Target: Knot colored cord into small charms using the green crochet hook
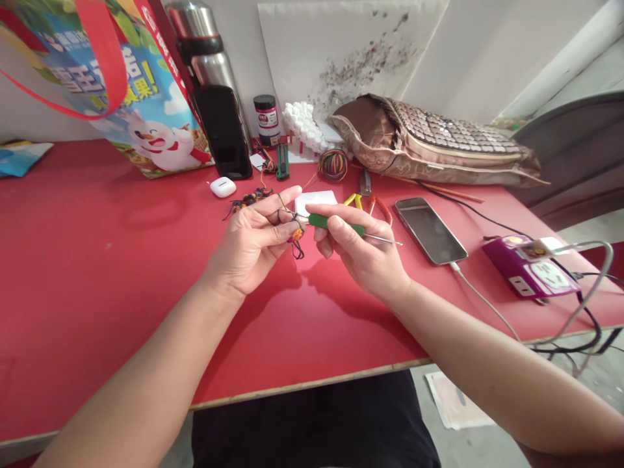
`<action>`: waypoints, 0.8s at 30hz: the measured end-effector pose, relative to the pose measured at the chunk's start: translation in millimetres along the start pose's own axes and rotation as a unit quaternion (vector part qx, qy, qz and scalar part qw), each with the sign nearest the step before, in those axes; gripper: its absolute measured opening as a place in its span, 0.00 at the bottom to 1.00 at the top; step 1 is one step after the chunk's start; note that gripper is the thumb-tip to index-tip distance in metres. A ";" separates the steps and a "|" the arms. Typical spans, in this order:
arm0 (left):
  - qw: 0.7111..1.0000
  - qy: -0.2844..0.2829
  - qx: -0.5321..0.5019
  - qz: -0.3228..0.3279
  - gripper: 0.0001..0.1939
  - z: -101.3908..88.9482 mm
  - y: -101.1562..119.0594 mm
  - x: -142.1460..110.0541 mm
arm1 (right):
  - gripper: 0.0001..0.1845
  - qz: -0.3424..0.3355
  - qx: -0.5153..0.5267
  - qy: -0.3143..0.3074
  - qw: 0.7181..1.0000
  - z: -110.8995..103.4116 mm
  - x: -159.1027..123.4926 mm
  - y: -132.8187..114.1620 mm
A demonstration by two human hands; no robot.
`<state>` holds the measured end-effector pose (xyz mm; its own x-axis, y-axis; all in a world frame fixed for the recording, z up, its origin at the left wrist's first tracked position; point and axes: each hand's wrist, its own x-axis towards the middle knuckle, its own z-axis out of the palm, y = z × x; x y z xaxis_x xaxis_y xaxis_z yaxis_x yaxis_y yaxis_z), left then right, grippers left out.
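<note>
My left hand [260,237] pinches a small piece of multicoloured crochet work [297,235], with orange, purple and dark yarn in it. A strand of yarn runs over the raised index finger of that hand. In my right hand [358,244], closed like a pen grip, is a crochet hook [336,223] with a green handle. Its left tip meets the yarn at the crochet work; a thin metal end sticks out to the right. Behind the hands lies a ball of multicoloured yarn [333,165]. A braided yarn piece [252,199] rests just beyond my left hand.
On the red table [121,292] stand a printed bag [160,130], a steel bottle [195,26], an upright black phone [224,133] and a jar [266,120]. Pliers [364,185], a charging phone [430,231], a purple power strip [531,266] and a brown cushion [439,140] lie rightward.
</note>
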<state>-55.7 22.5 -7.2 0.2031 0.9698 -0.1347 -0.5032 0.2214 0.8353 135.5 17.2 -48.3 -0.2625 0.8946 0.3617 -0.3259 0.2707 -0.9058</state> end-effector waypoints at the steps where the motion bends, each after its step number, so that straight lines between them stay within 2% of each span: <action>1: 1.000 -0.005 0.004 -0.002 0.24 -1.1 0.9 0.2 | 0.16 0.000 0.005 0.000 1.000 -1.1 0.1 -0.2; 9: 0.999 -0.016 0.027 0.002 0.24 -2.5 8.8 -1.4 | 0.13 0.005 0.024 0.018 1.000 -8.1 1.9 -7.1; 16: 0.999 -0.044 0.028 -0.014 0.23 -5.7 12.4 -0.9 | 0.09 0.040 0.071 0.042 0.996 -9.8 5.7 -19.5; 20: 0.997 -0.054 0.013 -0.048 0.25 -7.8 12.6 -1.1 | 0.09 0.044 0.076 0.039 0.995 -13.0 7.7 -23.1; 24: 0.991 -0.095 -0.012 -0.092 0.26 -9.9 12.0 -1.1 | 0.10 0.039 0.089 0.016 0.995 -17.3 9.8 -25.2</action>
<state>-70.4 25.1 -2.4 0.4470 0.8765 -0.1788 -0.4630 0.3977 0.7922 156.8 25.3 -25.7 -0.2655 0.9220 0.2817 -0.4620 0.1348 -0.8766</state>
